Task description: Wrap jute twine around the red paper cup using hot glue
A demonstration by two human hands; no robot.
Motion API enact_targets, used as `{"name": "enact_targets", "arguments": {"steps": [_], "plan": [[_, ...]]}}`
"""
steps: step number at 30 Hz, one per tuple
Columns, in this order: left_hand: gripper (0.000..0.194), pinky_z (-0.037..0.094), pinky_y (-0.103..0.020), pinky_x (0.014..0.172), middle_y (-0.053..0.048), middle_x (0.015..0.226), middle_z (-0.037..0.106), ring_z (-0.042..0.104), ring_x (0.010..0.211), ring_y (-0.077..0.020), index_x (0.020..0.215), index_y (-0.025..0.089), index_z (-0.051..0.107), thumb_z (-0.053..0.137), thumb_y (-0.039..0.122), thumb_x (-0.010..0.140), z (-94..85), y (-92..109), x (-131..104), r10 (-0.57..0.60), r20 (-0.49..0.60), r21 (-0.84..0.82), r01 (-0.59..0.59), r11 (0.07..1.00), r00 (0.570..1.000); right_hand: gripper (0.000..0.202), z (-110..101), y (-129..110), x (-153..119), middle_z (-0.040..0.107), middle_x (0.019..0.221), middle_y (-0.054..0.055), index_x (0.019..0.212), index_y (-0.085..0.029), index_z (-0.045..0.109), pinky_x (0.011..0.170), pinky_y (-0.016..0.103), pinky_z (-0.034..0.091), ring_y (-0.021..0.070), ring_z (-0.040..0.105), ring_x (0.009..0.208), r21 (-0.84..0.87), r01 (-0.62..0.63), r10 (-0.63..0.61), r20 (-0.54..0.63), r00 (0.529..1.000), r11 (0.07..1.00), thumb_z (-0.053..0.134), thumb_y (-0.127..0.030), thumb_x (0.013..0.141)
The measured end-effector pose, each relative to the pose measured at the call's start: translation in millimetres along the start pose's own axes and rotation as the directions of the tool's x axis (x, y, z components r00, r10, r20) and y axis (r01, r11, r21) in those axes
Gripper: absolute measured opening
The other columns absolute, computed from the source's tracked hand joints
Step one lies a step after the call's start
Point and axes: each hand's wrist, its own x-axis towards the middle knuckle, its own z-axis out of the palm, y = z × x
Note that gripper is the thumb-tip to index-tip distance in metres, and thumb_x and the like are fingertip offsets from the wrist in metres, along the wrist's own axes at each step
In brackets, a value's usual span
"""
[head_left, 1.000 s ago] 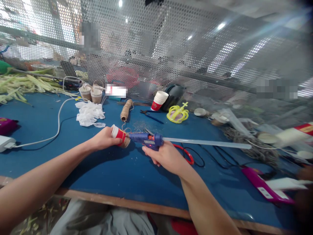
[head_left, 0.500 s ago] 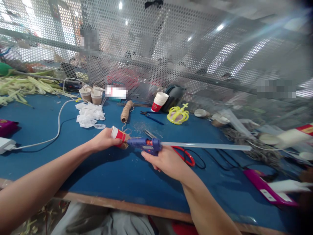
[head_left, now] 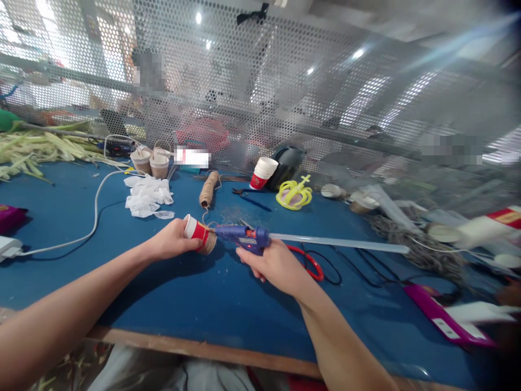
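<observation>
My left hand (head_left: 174,239) grips a red and white paper cup (head_left: 196,231), tilted on its side with its white rim to the upper left. Brown twine is wound around the cup's base end. Closed around the handle of a blue hot glue gun (head_left: 240,236) is my right hand (head_left: 272,263). The gun's nozzle points left, close by the twine-wrapped part; whether it touches I cannot tell. A long clear glue stick (head_left: 342,241) sticks out of the gun's back. From the cup a strand of twine runs up to a twine roll (head_left: 209,190).
Behind the hands lie blue-handled pliers (head_left: 254,200), a yellow crown-shaped piece (head_left: 293,195), stacked paper cups (head_left: 263,172) and crumpled white gloves (head_left: 148,194). Scissors with red handles (head_left: 311,263) lie partly behind my right hand. A purple power strip (head_left: 443,315) sits at right. Perforated metal (head_left: 228,70) closes off the back.
The glue gun's nozzle has moved slightly away from the cup's lower side toward its upper edge. The cup has turned a little, showing more of its twine-wrapped base.
</observation>
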Motion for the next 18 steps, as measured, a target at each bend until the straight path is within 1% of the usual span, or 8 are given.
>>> {"name": "enact_targets", "arguments": {"steps": [5,8,11,13,15,18], "plan": [[0.016,0.043,-0.023,0.057,-0.001,0.066,0.064,0.056,0.062,-0.0139,0.074,0.011,0.060,0.056,0.022,0.063,-0.7,-2.8,-0.4,0.001,-0.019,0.064,0.001,0.998,1.000,0.025,2.3,4.2,5.6,0.046,0.038,-0.004,0.059,-0.015,0.051,0.037,0.019,0.038,0.0076,0.042,0.033,0.042,0.004,-0.004,-0.010,1.000,0.999,0.050,-0.036,0.073],[0.015,0.042,-0.022,0.056,0.000,0.064,0.063,0.055,0.060,-0.0129,0.073,0.011,0.059,0.056,0.022,0.062,-1.2,-2.5,-0.5,-0.001,-0.029,0.073,0.003,0.997,1.000,0.023,0.6,6.6,6.7,0.046,0.038,-0.004,0.062,-0.015,0.052,0.037,0.019,0.037,0.0075,0.042,0.033,0.076,0.018,-0.018,-0.001,1.000,0.997,0.051,-0.035,0.073],[0.014,0.040,-0.022,0.054,0.001,0.062,0.061,0.052,0.057,-0.0115,0.070,0.012,0.057,0.057,0.022,0.061,-2.5,0.3,-0.2,-0.013,-0.031,0.042,0.015,0.999,0.999,0.021,-5.2,9.2,6.7,0.045,0.037,-0.006,0.065,-0.014,0.052,0.037,0.019,0.035,0.0066,0.039,0.034,0.190,0.037,-0.044,0.030,0.999,0.981,0.054,-0.034,0.073],[0.013,0.039,-0.022,0.054,0.001,0.060,0.060,0.051,0.056,-0.0109,0.067,0.012,0.056,0.057,0.023,0.060,-4.4,2.4,0.5,-0.031,-0.067,-0.018,0.030,0.999,0.997,0.020,-11.1,12.2,8.0,0.045,0.039,-0.006,0.065,-0.014,0.053,0.038,0.018,0.034,0.0060,0.039,0.035,0.297,0.043,-0.057,0.039,0.998,0.954,0.057,-0.033,0.071],[0.016,0.038,-0.022,0.055,0.001,0.059,0.060,0.051,0.055,-0.0109,0.067,0.012,0.056,0.059,0.024,0.058,-6.8,3.3,1.5,-0.063,-0.143,-0.121,0.046,0.992,0.988,0.019,-17.9,16.7,11.9,0.051,0.046,-0.004,0.065,-0.013,0.055,0.042,0.019,0.036,0.0063,0.044,0.041,0.395,0.051,-0.049,-0.013,0.999,0.917,0.061,-0.032,0.068],[0.023,0.039,-0.023,0.056,0.000,0.061,0.061,0.052,0.056,-0.0114,0.072,0.011,0.056,0.063,0.026,0.056,-10.6,1.9,3.4,-0.119,-0.233,-0.289,0.048,0.956,0.965,0.018,-27.5,26.6,23.7,0.061,0.064,0.002,0.067,-0.012,0.061,0.048,0.018,0.040,0.0073,0.051,0.053,0.489,0.053,0.033,-0.165,0.986,0.871,0.065,-0.029,0.064]]}}
